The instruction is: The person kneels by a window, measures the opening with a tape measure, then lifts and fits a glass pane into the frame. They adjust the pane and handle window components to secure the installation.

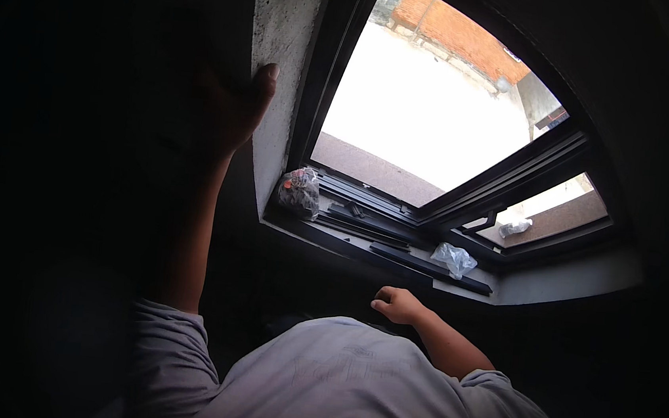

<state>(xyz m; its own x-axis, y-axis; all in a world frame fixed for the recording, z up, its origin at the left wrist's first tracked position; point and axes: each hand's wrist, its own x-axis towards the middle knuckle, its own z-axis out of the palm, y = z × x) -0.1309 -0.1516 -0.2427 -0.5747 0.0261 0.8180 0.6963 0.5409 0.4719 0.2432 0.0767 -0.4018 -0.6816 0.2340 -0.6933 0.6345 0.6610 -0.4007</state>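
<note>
My left hand [241, 109] is raised against the corner of the wall beside the window. Its thumb stands apart on the pale rough reveal [282, 61], while the other fingers spread into deep shadow and show only dimly. In front of my body, below the sill [455, 288], hangs my right hand [396, 304]. Its fingers are curled in, and nothing shows in them. Nearest above it on the sill are a dark strip of profile [405, 261] and a crumpled clear plastic bag [454, 259].
The dark-framed window has a large pane [416, 97] and a smaller one with a handle [488, 221]. A clear bag of small parts [300, 192] sits in the sill's left corner. Another plastic bag [516, 228] shows through the small pane. Deep shadow surrounds the opening.
</note>
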